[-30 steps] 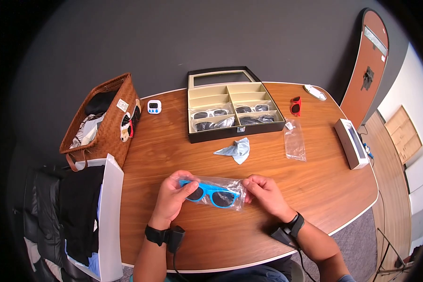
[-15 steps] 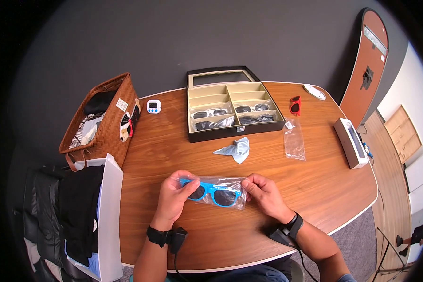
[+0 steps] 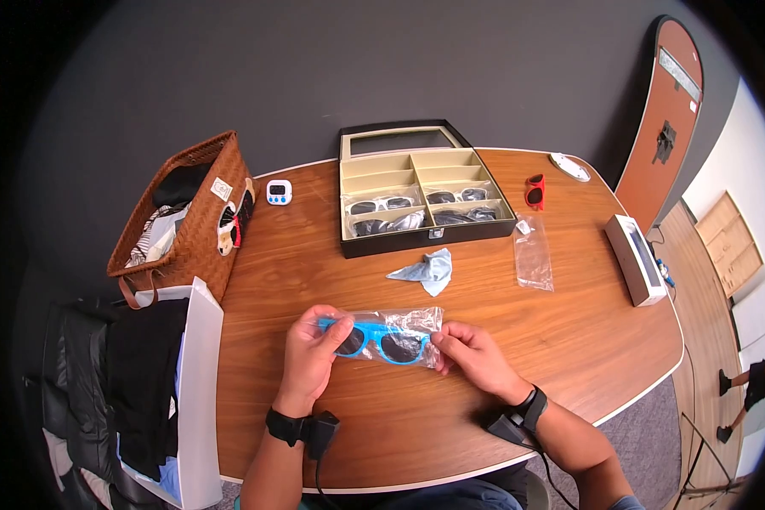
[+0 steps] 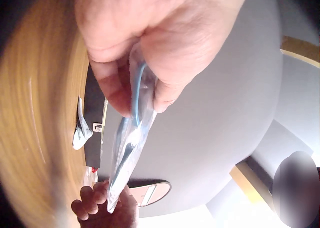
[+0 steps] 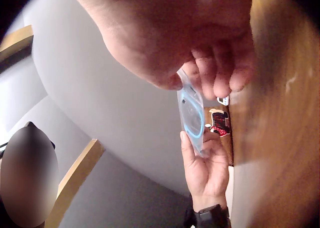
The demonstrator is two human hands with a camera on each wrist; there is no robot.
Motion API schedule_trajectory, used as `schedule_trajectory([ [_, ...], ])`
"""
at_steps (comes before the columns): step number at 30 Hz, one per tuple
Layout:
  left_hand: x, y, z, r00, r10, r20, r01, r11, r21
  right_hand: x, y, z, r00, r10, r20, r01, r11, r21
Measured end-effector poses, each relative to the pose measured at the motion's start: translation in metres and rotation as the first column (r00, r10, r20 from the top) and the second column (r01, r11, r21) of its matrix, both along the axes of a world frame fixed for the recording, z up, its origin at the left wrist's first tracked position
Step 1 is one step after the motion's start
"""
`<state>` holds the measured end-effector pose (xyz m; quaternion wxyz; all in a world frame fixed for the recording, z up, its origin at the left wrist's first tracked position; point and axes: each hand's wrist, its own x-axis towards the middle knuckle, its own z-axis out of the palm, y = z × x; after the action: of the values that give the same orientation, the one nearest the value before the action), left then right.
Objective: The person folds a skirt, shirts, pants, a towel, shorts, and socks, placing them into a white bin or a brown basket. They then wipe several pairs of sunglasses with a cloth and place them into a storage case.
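Blue-framed sunglasses (image 3: 374, 342) with dark lenses lie inside a clear plastic bag (image 3: 421, 319), held up over the near part of the table. My left hand (image 3: 310, 353) grips the bag's left end and the glasses through it, thumb in front and fingers behind. At the other end my right hand (image 3: 476, 355) pinches the bag's edge between thumb and fingers. Seen edge-on in the left wrist view, the bag (image 4: 132, 143) looks thin and flat, with the blue frame showing through. The right wrist view shows one blue lens rim (image 5: 192, 115) between the two hands.
Behind the hands lies a light blue cloth (image 3: 429, 270), before an open sunglasses case (image 3: 433, 238) holding several bagged pairs. Red sunglasses (image 3: 535, 192), a flattened plastic bag (image 3: 533, 259) and a white box (image 3: 636, 259) stand right; a wicker basket (image 3: 187, 229) and timer (image 3: 279, 193) left.
The bagged sunglasses have risen slightly and tilted, their right end now higher. My right hand's pinch has shifted lower along the bag's edge. At far right a person's legs have come into view.
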<state>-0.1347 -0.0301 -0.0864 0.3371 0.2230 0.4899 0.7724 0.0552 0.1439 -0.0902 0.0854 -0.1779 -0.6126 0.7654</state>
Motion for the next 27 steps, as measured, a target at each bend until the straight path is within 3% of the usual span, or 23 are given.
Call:
schedule_trajectory([
  [7,0.000,-0.001,-0.001,1.000,-0.016,0.000,0.016,1.000,-0.010,-0.001,-0.001,-0.008,0.998,-0.039,-0.058,0.042,0.997,0.062],
  [10,0.000,-0.001,-0.001,0.999,-0.038,-0.002,0.038,0.998,-0.049,0.001,0.000,-0.010,0.996,-0.051,-0.078,0.066,0.979,0.193],
  [13,0.002,0.000,0.001,0.999,-0.049,-0.008,0.049,0.998,-0.039,0.001,0.001,-0.009,0.990,-0.065,-0.128,0.078,0.992,0.100],
  [15,0.001,-0.001,0.001,1.000,-0.030,0.001,0.030,0.999,-0.026,0.001,-0.001,0.001,0.998,-0.040,-0.042,0.041,0.999,0.024],
  [18,0.001,-0.001,0.002,1.000,0.008,0.030,-0.008,1.000,0.011,0.002,-0.003,0.001,0.999,0.053,0.008,-0.053,0.993,0.102],
  [22,0.000,-0.002,0.003,0.998,0.031,0.056,-0.033,0.999,0.025,0.002,0.001,-0.003,0.997,0.068,0.045,-0.069,0.997,0.035],
  [27,0.000,-0.002,0.001,0.998,0.031,0.063,-0.034,0.998,0.046,0.003,0.003,-0.005,0.994,0.074,-0.078,-0.081,0.993,-0.086],
])
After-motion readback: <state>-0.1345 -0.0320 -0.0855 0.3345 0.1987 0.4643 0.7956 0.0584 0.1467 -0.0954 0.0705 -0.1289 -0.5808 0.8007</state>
